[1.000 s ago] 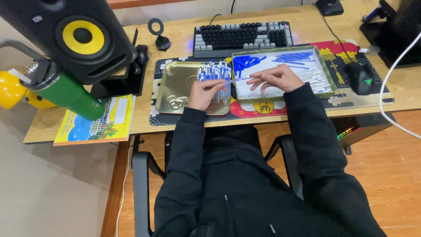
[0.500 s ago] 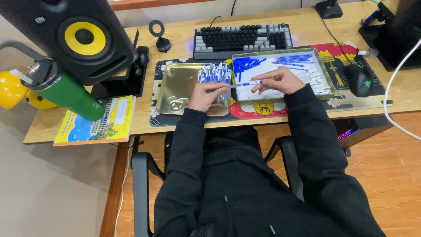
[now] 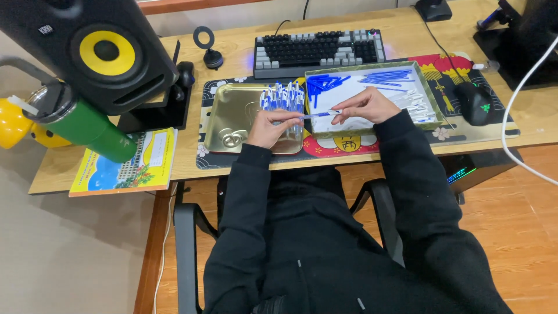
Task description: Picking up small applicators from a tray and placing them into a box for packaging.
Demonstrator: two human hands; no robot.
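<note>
Holding one blue pen (image 3: 317, 115) between both hands, left hand (image 3: 268, 127) and right hand (image 3: 361, 106) each pinch an end, just in front of the cup of finished pens (image 3: 283, 100). Advisable: keep parts aligned, press straight, above the gold tray (image 3: 232, 119).

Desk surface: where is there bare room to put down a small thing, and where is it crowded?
Free: gold tray left of the pen cup; desk strip left of the keyboard. Crowded: white tray with pen parts, where both hands join a pen.
</note>
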